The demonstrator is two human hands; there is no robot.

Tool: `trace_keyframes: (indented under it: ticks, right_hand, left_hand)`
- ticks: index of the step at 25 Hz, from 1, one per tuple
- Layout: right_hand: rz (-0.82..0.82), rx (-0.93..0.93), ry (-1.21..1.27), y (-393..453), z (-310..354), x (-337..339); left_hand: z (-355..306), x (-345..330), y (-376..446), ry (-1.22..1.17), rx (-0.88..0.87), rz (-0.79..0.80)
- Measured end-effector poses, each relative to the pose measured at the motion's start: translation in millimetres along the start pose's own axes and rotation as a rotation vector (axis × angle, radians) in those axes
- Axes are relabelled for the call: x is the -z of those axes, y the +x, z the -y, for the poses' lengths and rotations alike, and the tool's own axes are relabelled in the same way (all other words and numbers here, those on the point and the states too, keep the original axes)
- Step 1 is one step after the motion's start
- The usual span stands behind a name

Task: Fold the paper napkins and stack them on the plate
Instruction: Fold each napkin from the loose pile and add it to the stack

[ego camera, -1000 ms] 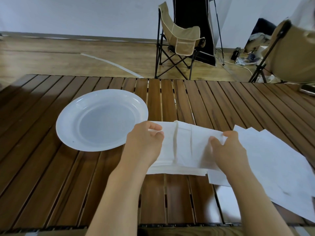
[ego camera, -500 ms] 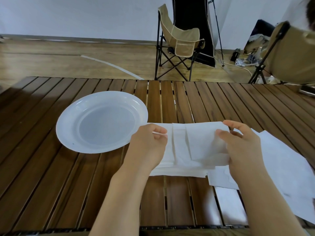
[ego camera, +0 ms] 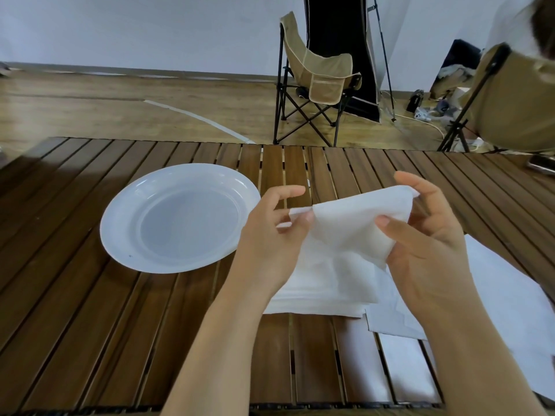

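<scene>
Flanking the held napkin (ego camera: 345, 235): plate (ego camera: 126, 241) left, loose napkins (ego camera: 510, 295) right.

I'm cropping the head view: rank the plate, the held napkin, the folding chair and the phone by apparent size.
1. plate
2. held napkin; lifted toward the camera and partly hidden by hands, so close to the plate
3. folding chair; far off
4. phone; cut off

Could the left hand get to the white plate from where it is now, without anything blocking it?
Probably yes. The left hand is just right of the plate, with only bare table slats between them. But it and the right hand are pinching the napkin, so it would have to let go or carry it along.
</scene>
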State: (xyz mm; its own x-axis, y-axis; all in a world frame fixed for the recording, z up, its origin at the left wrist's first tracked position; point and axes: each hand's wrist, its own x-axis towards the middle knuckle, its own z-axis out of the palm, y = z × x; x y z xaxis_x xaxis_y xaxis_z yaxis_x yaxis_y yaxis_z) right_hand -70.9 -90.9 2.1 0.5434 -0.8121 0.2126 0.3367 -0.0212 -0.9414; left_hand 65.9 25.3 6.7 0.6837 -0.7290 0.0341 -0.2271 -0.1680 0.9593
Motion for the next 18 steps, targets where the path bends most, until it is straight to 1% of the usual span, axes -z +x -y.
trace_keyframes:
  ticks: [2, 5, 7, 11, 15, 18]
  right_hand:
    - [0.046, -0.010, -0.030, 1, -2, 1]
    - [0.050, -0.032, -0.054, 1, -2, -1]
    - [0.026, -0.032, -0.041, 0, -1, -1]
    - [-0.022, 0.011, -0.151, -1, -2, 0]
    - [-0.107, 0.024, -0.207, -2, -2, -1]
    - [-0.157, 0.046, -0.349, -3, -2, -2]
  left_hand:
    - [-2, 4, 0, 0.035, -0.090, -0.053]
    - [-4, 11, 0, 0.039, -0.178, -0.129]
    - [-4, 14, 0, 0.033, -0.213, -0.173]
    - [-7, 15, -1, 0.058, -0.254, -0.229]
    - [-8, 20, -4, 0.128, -0.310, -0.271]
    - [-7, 24, -6, 0.196, -0.337, -0.276]
